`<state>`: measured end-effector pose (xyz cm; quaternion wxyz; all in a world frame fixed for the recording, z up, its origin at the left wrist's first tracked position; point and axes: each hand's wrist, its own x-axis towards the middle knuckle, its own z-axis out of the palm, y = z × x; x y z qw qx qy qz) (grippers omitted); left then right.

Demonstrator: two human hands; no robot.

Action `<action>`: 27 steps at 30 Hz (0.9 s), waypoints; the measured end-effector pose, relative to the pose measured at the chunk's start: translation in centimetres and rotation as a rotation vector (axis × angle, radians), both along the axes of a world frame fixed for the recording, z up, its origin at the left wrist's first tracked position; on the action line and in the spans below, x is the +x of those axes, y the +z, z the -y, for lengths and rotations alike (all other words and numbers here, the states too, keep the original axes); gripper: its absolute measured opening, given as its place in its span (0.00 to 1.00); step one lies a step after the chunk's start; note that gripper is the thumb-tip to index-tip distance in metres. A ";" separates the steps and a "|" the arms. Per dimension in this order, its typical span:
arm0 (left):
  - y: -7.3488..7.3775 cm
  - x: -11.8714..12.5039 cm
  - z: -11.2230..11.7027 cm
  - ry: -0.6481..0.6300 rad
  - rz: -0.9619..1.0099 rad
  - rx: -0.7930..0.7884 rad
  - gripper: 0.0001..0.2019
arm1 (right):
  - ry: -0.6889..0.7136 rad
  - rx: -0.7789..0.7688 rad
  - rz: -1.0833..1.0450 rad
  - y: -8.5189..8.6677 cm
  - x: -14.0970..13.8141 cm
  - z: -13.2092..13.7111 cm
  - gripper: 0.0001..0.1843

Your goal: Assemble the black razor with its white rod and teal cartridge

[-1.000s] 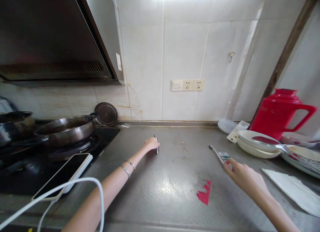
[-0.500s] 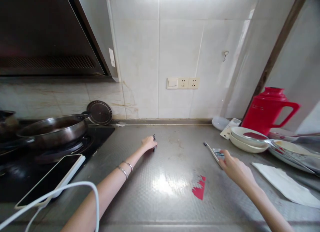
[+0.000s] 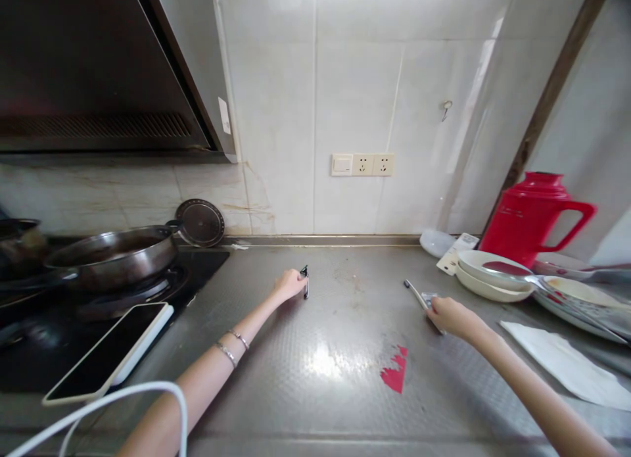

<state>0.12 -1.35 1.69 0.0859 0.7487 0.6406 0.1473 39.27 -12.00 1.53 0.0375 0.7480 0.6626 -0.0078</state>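
Observation:
My left hand [image 3: 287, 286] rests on the steel counter [image 3: 325, 338] with its fingers closed round a small dark clip-like object [image 3: 305, 281]. My right hand [image 3: 449, 314] lies farther right on the counter, fingers curled over a thin white stick with a dark tip [image 3: 415, 294] and a small printed packet [image 3: 428, 299] beside it. Two bracelets [image 3: 231, 344] circle my left wrist.
A frying pan [image 3: 113, 254] sits on the stove at left, with a phone [image 3: 108, 352] and white cable [image 3: 123, 404] in front. Stacked dishes [image 3: 493, 276], a red jug [image 3: 535, 214] and a paper sheet [image 3: 562, 365] stand at right. A red scrap [image 3: 394, 375] lies mid-counter.
My right hand has slid forward and closed over the stick and packet. My left hand has stayed on the dark object. The camera view shifted slightly.

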 end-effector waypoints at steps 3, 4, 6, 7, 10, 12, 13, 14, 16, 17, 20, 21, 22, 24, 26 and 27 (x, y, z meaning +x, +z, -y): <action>-0.1 -1.1 0.1 -0.067 0.045 -0.010 0.18 | 0.018 -0.027 -0.008 -0.5 0.2 -0.8 0.18; -0.1 -1.4 0.2 -0.085 0.057 -0.014 0.17 | 0.023 -0.037 -0.007 -0.6 0.1 -1.1 0.18; -0.2 -1.8 0.3 -0.109 0.076 -0.026 0.18 | 0.039 -0.050 -0.006 -0.5 0.0 -1.4 0.18; -0.2 -1.9 0.4 -0.118 0.082 -0.035 0.17 | 0.047 -0.055 -0.006 -0.5 -0.1 -1.5 0.17; -0.3 -1.8 0.5 -0.137 0.090 -0.072 0.17 | 0.097 -0.039 -0.001 -0.4 -0.7 -1.6 0.18; -0.3 -1.5 0.5 -0.137 0.081 -0.091 0.16 | 0.146 -0.013 0.011 -0.2 -1.6 -1.5 0.19; -0.3 -1.4 0.4 -0.132 0.073 -0.096 0.16 | 0.170 0.002 0.013 -0.1 -2.2 -1.4 0.20; -0.3 -1.2 0.4 -0.122 0.063 -0.097 0.16 | 0.187 0.016 0.010 0.1 -3.1 -1.4 0.21; -0.2 -0.7 0.2 -0.090 0.038 -0.094 0.16 | 0.200 0.040 -0.020 0.5 -5.3 -1.4 0.21; -0.2 -0.5 0.1 -0.071 0.024 -0.092 0.17 | 0.203 0.049 -0.041 0.8 -6.7 -1.5 0.21; 0.1 0.4 -0.1 -0.014 -0.023 -0.095 0.19 | 0.256 0.075 -0.098 1.6 -11.2 -2.2 0.20; 0.1 0.7 -0.2 0.001 -0.039 -0.098 0.19 | 0.274 0.078 -0.107 1.7 -12.7 -2.6 0.20; 0.2 1.0 -0.3 0.015 -0.055 -0.101 0.19 | 0.287 0.079 -0.115 1.9 -14.1 -3.1 0.20; 0.2 1.5 -0.4 0.036 -0.084 -0.105 0.20 | 0.307 0.083 -0.129 1.9 -16.6 -4.1 0.19; 0.2 1.9 -0.5 0.046 -0.112 -0.108 0.19 | 0.314 0.086 -0.144 1.8 -18.6 -5.0 0.19; 0.2 2.0 -0.5 0.048 -0.125 -0.110 0.18 | 0.312 0.090 -0.151 1.7 -19.5 -5.3 0.19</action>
